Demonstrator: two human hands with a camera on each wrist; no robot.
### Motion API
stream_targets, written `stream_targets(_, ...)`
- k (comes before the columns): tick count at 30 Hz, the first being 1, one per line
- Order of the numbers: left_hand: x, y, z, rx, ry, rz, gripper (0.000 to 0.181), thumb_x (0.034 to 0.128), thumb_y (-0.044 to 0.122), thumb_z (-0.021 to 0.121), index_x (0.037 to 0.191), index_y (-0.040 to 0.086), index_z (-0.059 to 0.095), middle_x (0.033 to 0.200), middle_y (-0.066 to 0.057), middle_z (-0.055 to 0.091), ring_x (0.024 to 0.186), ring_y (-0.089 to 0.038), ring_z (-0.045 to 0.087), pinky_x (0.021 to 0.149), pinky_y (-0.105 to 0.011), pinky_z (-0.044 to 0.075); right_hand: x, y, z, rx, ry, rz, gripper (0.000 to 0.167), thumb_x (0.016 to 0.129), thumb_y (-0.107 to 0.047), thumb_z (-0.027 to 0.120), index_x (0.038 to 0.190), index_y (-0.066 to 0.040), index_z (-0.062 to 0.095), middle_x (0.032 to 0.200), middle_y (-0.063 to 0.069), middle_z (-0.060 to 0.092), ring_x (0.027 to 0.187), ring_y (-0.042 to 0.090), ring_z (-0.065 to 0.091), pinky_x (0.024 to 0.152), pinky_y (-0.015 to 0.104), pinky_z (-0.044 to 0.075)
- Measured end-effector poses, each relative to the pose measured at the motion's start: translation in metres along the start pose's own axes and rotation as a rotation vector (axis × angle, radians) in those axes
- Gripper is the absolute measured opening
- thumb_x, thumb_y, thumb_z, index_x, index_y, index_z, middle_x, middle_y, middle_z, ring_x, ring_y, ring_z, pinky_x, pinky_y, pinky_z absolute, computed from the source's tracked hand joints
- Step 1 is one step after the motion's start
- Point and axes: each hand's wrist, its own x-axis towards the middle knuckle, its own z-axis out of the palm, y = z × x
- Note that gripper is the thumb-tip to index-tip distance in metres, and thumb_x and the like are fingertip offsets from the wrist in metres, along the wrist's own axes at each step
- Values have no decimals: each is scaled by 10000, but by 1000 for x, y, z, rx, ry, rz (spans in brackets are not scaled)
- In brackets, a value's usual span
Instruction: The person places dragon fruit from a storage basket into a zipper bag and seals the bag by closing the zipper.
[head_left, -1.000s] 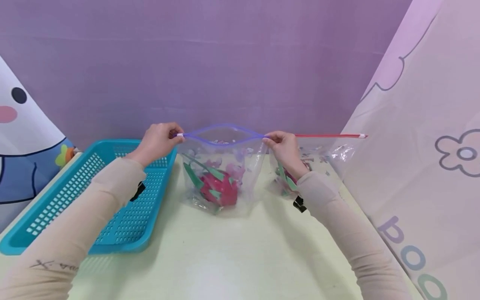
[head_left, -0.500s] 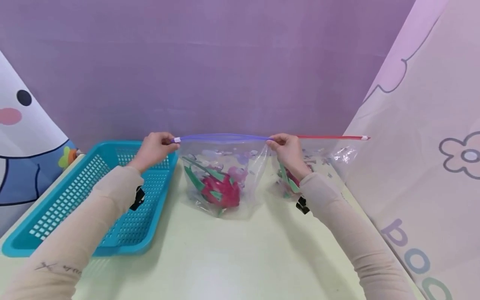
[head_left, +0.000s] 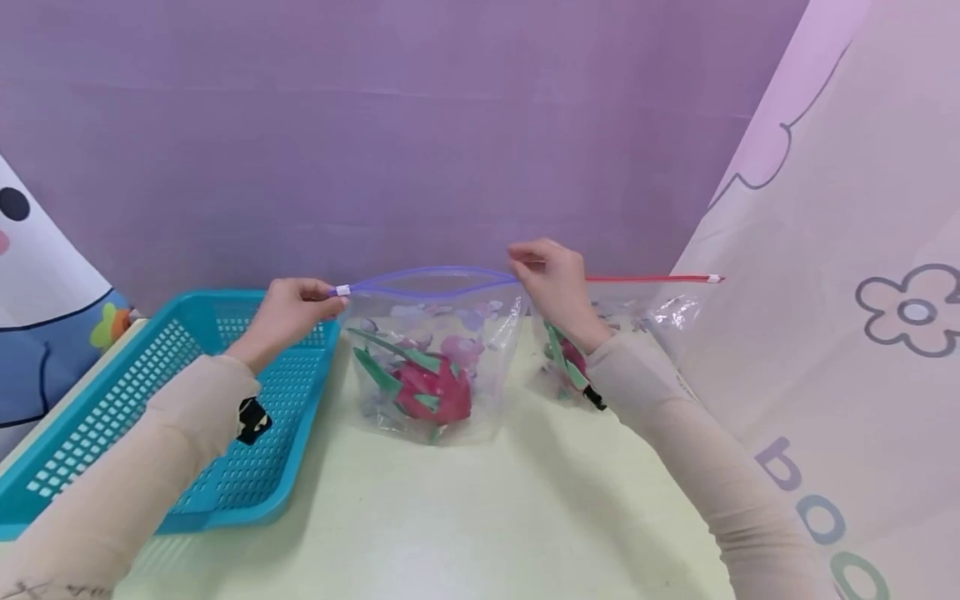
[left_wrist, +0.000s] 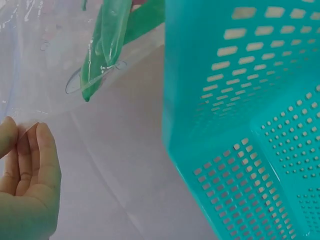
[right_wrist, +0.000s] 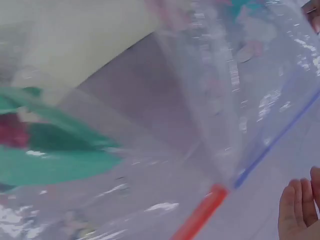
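Observation:
A clear zip bag (head_left: 487, 333) with a purple-blue zip strip stands upright on the table. Inside it lies a pink dragon fruit (head_left: 450, 392) with green leaves. My left hand (head_left: 288, 312) pinches the bag's left top corner beside the white slider (head_left: 342, 290); the mouth bows apart. At the right top corner my right hand (head_left: 553, 279) is raised, fingers loosely bent; in the right wrist view that hand (right_wrist: 299, 210) is apart from the strip and holds nothing. Behind it stands a second clear bag with a red zip strip (head_left: 652, 279), holding another dragon fruit (head_left: 572, 354), partly hidden by my right arm.
A turquoise perforated basket (head_left: 288, 450) stands at the left under my left arm. The pale table (head_left: 420, 517) meets a purple backdrop (head_left: 420, 167) behind and a printed cloth (head_left: 810, 350) on the right.
My right hand has let go of the bag's right corner and risen slightly. My left hand has shifted slightly left and down, still holding its corner. The bag's mouth bows apart more than half a second ago.

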Motion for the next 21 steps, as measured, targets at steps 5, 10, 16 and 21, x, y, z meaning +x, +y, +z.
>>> stream_targets(5,3,2,3,-53,-20,-28,486,876,456,551,1142,51,587,1181,-149,568,1059,-271,549,911,-469,443,14,-28,16,8,-249,46,241,862,-110,629,1098,-70,655,1067,77,670,964,168,637,819,239,513)
stream_targets(10,6,7,7,-84,-22,-33,482,866,469,562,1117,60,606,1187,-122,562,1056,-257,515,885,-449,434,33,-60,46,-22,-488,22,248,873,-156,622,1113,-104,654,1097,36,664,989,134,621,820,223,501)
stream_targets(16,4,11,8,-132,26,-5,442,860,415,597,1073,29,629,1176,-138,582,1068,-288,548,942,-506,412,43,-93,90,-176,-609,-199,285,888,-165,596,1164,-104,630,1167,26,631,1056,117,587,876,180,460)
stream_targets(21,0,11,7,-111,59,28,426,872,384,592,1061,6,642,1173,-173,603,1166,-306,488,947,-523,402,42,-100,113,-148,-667,-208,294,881,-187,595,1166,-127,631,1167,1,627,1059,97,575,834,149,464)
